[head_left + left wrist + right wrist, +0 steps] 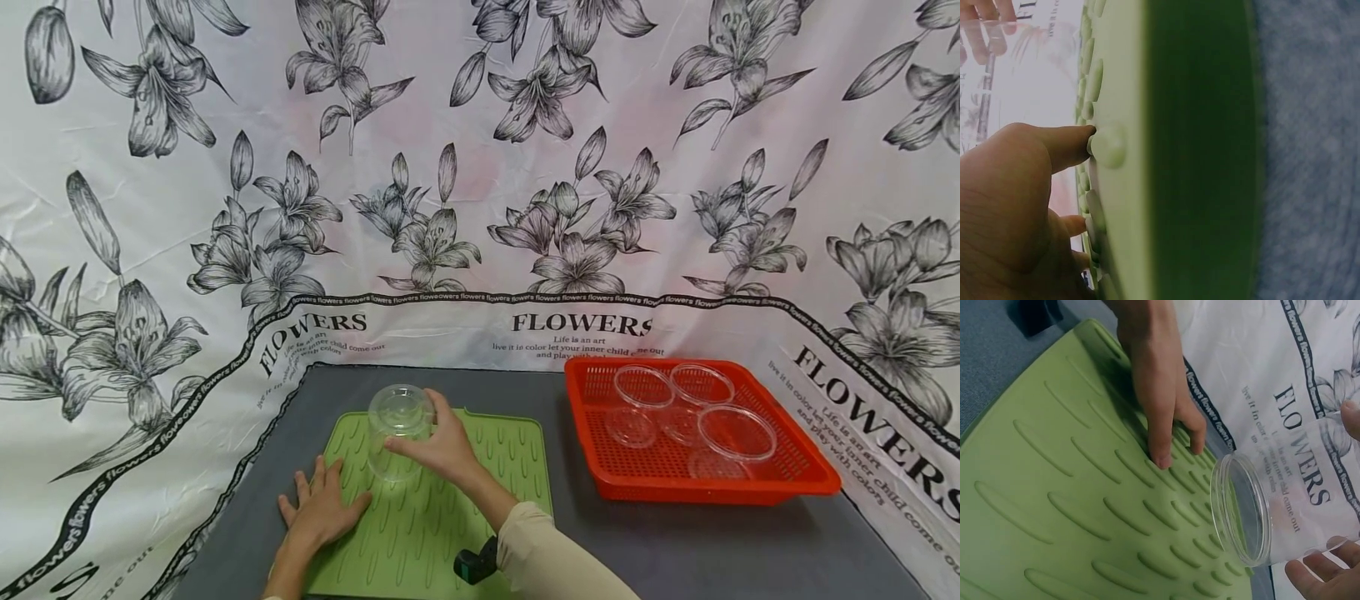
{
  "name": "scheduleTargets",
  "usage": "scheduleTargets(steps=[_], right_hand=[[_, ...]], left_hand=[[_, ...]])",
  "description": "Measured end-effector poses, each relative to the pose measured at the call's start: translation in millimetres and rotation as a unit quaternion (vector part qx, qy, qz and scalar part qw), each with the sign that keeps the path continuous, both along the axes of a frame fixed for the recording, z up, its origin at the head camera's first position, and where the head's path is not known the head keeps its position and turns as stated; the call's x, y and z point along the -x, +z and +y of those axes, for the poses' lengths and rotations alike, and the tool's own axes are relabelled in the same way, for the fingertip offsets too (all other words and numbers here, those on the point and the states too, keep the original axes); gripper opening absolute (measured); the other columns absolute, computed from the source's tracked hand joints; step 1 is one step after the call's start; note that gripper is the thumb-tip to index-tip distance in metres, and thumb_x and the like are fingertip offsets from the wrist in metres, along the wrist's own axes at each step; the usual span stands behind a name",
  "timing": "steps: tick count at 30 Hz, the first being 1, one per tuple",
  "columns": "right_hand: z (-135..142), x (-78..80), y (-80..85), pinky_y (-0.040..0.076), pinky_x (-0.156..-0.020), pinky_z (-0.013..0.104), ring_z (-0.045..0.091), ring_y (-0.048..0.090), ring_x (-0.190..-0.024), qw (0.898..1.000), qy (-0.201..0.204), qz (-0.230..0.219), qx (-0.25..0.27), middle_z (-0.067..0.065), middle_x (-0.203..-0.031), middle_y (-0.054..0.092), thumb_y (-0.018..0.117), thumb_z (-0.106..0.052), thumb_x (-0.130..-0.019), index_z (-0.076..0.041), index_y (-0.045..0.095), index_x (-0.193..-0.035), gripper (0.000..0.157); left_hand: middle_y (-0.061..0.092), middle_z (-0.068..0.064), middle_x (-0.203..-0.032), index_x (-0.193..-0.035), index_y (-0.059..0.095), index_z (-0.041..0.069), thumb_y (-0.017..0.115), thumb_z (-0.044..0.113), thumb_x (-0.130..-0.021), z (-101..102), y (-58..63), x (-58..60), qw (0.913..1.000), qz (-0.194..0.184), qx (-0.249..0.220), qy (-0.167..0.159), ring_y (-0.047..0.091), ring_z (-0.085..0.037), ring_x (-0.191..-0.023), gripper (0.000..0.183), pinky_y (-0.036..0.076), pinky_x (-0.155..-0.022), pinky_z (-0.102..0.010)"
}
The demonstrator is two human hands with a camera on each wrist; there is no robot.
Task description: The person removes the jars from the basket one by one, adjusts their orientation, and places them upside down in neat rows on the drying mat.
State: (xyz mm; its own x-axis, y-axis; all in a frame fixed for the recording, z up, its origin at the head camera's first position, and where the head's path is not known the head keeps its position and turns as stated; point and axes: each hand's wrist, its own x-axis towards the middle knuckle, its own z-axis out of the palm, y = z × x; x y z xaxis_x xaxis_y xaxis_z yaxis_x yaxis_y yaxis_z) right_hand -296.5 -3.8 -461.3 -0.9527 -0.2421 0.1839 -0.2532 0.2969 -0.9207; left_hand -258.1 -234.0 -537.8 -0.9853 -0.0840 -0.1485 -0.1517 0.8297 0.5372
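Observation:
A clear plastic jar (pixel 393 467) is upside down over the left part of a green ridged drying mat (pixel 480 533), its base up. My right hand (pixel 442 446) grips it from the right, thumb and fingers round its side. In the right wrist view the jar's threaded rim (pixel 1241 509) faces the mat and stands close over the ridges. My left hand (pixel 322 508) rests on the mat's left edge with its fingers spread. In the left wrist view its thumb (pixel 1072 147) touches the raised ridges.
A red plastic basket (pixel 720 492) stands to the right on the dark grey table (pixel 570 550). Three clear jars (pixel 738 433) stand inside it, mouths up. A white flower-printed cloth (pixel 465 333) hangs behind and along both sides. A small black device (pixel 476 562) sits by the right wrist.

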Motion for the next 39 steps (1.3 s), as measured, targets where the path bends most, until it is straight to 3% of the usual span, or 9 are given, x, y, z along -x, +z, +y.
scheduleTargets(steps=[14, 21, 32, 39], right_hand=[[-11.8, 8.5, -7.5, 0.054, -0.094, 0.053, 0.035, 0.054, -0.131, 1.0, -0.011, 0.015, -0.023, 0.017, -0.144, 0.053, 0.085, -0.051, -0.079, -0.012, 0.034, -0.156, 0.1], [-21.1, 9.3, -13.4, 0.055, -0.09, 0.049, 0.033, 0.055, -0.127, 0.999, -0.028, 0.017, -0.029, 0.018, -0.14, 0.054, 0.085, -0.051, -0.078, -0.01, 0.037, -0.151, 0.097], [-26.3, 14.7, -12.4, 0.055, -0.093, 0.047, 0.031, 0.056, -0.125, 0.998, -0.028, 0.044, -0.025, 0.011, -0.139, 0.055, 0.084, -0.049, -0.08, -0.012, 0.043, -0.15, 0.089], [-26.6, 16.6, -15.5, 0.055, -0.094, 0.051, 0.035, 0.056, -0.127, 0.999, -0.025, 0.035, -0.03, 0.016, -0.144, 0.053, 0.083, -0.047, -0.082, -0.008, 0.041, -0.152, 0.091]], left_hand=[[-0.006, -0.032, -0.167, -0.161, 0.02, 0.003, 0.058, 0.068, -0.091, -4.3, -3.8, 3.2, 1.0, 0.002, -0.008, -0.005, -0.016, -0.063, -0.147, 0.103, -0.02, -0.106, -0.084], [-0.004, -0.033, -0.166, -0.16, 0.023, 0.001, 0.062, 0.061, -0.092, -0.8, -1.6, 0.0, 1.0, -0.005, -0.008, -0.002, -0.014, -0.065, -0.146, 0.098, -0.016, -0.105, -0.086], [-0.006, -0.033, -0.166, -0.161, 0.021, 0.002, 0.059, 0.064, -0.093, -3.4, -5.4, 4.1, 1.0, -0.008, -0.004, -0.004, -0.015, -0.065, -0.146, 0.099, -0.015, -0.106, -0.085], [-0.005, -0.032, -0.167, -0.161, 0.022, 0.003, 0.061, 0.063, -0.093, -1.5, -2.9, 2.5, 0.9999, -0.01, -0.003, -0.001, -0.014, -0.064, -0.147, 0.098, -0.014, -0.107, -0.085]])
